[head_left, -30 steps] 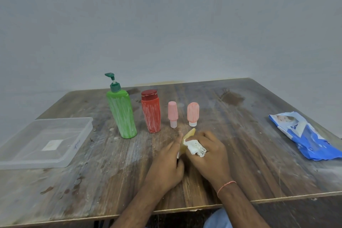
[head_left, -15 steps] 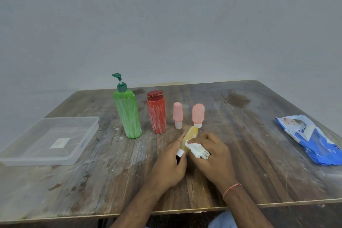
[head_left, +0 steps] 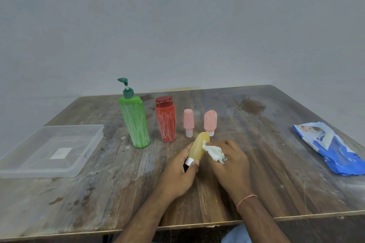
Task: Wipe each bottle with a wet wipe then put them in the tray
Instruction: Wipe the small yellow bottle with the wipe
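Note:
My left hand (head_left: 180, 173) grips a small yellow bottle (head_left: 198, 148) by its white cap end, with the rounded end tilted away from me. My right hand (head_left: 230, 163) holds a crumpled white wet wipe (head_left: 215, 152) against the bottle's right side near its top. Behind them stand a green pump bottle (head_left: 135, 120), a red bottle (head_left: 165, 119) and two small pink bottles (head_left: 188, 122) (head_left: 210, 122), all streaked with white. A clear plastic tray (head_left: 92, 140) lies at the table's left with nothing in it.
A blue wet-wipe pack (head_left: 331, 148) lies at the table's right edge. The wooden table (head_left: 266, 144) is stained and dusty, with bare wood in front of the tray and between my hands and the pack. A grey wall stands behind the table.
The yellow bottle has come further out of my hands, tilted upright with more of its body showing. The wipe has slid up its side toward the rounded end.

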The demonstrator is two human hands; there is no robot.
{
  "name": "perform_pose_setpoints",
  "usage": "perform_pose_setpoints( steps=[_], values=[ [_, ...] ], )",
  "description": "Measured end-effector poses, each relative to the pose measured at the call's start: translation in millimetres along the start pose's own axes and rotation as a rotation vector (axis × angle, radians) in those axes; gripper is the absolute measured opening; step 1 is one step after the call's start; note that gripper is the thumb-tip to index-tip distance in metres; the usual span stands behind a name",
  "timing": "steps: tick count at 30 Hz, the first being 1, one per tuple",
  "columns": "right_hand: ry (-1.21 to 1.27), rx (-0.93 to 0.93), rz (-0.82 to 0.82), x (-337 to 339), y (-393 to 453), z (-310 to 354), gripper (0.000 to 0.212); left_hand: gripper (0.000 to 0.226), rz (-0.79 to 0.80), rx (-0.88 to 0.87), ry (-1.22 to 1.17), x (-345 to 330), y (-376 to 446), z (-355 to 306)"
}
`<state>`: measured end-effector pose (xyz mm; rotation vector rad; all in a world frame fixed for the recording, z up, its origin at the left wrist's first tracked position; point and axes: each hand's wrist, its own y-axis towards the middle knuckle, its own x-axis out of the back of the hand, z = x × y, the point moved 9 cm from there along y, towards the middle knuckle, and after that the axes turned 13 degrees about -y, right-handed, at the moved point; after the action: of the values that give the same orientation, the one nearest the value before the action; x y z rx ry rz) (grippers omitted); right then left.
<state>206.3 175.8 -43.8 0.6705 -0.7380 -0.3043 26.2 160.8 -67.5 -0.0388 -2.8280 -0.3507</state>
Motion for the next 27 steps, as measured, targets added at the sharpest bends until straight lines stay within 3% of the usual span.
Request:
perform_pose_setpoints(
  steps=[3, 14, 16, 19, 23, 27],
  values=[
    [0.032, 0.061, 0.048, -4.2, -3.2, 6.6, 0.019, 0.054, 0.000, -0.012, -0.022, -0.4, -0.7, -1.1],
    [0.061, -0.124, -0.026, 1.0, 0.8, -16.8, 0.025, 0.053, 0.019, 0.041, 0.003, -3.4, 1.2, 6.0],
    [0.081, -0.118, -0.048, 4.1, 2.6, -14.5, 0.029, 0.054, 0.023, 0.043, -0.002, -4.1, 1.4, 6.2],
    [0.131, -0.090, 0.005, -0.7, 1.1, -12.2, 0.016, 0.053, 0.022, 0.026, -0.010, -4.1, 0.9, 5.3],
    [0.073, -0.159, -0.031, 1.7, 3.0, -21.1, 0.020, 0.054, 0.019, 0.028, 0.004, -4.5, 1.1, 6.6],
    [0.162, -0.108, 0.008, -0.4, 2.4, -11.9, 0.022, 0.054, 0.012, 0.004, 0.011, -3.8, 0.6, 3.8]
  ],
)
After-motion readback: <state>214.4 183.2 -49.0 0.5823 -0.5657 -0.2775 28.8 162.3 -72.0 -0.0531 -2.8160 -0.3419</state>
